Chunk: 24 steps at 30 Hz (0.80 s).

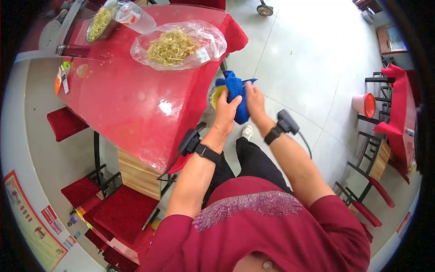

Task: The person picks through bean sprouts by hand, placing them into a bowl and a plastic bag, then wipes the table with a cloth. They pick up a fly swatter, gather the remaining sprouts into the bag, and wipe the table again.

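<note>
A bunched blue cloth (241, 106) is between my hands, off the right edge of the red table. My left hand (225, 111) grips it from the left, thumb across the front. My right hand (255, 100) closes on its right side, where a corner of cloth sticks out; its fingertips are partly hidden. Behind my left hand shows a round yellow container (218, 94), mostly covered, so its kind is unclear. On the table, a clear plastic bag (210, 38) lies spread under a heap of bean sprouts (172, 47).
A metal bowl of sprouts (100, 23) and a clear plastic bottle (136, 18) stand at the far left of the red table (122, 99). Red-cushioned seats (118, 213) are at lower left. A pink bucket (364, 105) sits by another red-covered table (401, 113) at right.
</note>
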Motion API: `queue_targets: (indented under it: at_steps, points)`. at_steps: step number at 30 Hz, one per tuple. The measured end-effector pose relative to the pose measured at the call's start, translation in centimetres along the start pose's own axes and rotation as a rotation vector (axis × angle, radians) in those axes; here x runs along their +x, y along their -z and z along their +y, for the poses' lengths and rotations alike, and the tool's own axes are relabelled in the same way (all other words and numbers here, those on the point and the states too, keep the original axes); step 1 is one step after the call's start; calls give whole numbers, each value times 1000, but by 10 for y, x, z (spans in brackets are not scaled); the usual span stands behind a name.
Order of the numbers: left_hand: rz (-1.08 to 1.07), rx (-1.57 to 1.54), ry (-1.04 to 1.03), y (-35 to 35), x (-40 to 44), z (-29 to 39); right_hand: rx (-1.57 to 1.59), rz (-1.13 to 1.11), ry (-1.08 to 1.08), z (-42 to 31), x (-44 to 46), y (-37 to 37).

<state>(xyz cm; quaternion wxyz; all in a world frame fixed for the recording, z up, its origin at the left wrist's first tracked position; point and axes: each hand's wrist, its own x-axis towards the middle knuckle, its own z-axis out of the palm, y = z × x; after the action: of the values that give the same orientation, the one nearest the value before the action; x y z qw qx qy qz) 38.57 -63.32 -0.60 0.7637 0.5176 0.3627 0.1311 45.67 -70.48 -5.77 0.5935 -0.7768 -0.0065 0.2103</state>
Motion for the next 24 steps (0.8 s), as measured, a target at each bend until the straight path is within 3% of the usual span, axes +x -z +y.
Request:
queue_targets:
  at_steps: [2,3,4,6,7,8,9,10,12,14,16,18,20,22,24]
  points:
    - [45,549,-292,17,0,14,-231,53,71,11,31,29]
    - [101,650,-309,31,2,16,-130,46,52,-7,33,49]
    - [161,747,-331,44,8,16,186,67,-2,-18,38,60]
    - [237,554,10,57,9,17,545,-122,-129,-80,14,87]
    - [207,562,65,59,5,18,405,-111,-100,-83,12,86]
    - [205,554,62,53,4,15,262,-98,-74,-82,8,85]
    - [134,534,0,44,1,6,202,-406,-148,-49,25,90]
    - [62,513,-71,36,2,-1,222,-432,-296,-28,33,89]
    - [-53,481,24,27,8,-2,420,-315,-251,-55,30,87]
    - [-68,332,63,21,7,-3,563,-374,-251,-83,17,90]
    - [-97,377,109,13,-2,8,484,-307,-306,-88,20,95]
    - [-97,403,153,8,-4,22,562,-485,-306,-96,21,104]
    - [-176,425,178,6,-12,31,561,-657,-170,-149,-10,112]
    - [-212,313,149,7,-7,38,599,-639,-141,-186,-35,115]
    - [-237,484,-287,1,-8,53,512,-810,-27,-206,-42,126]
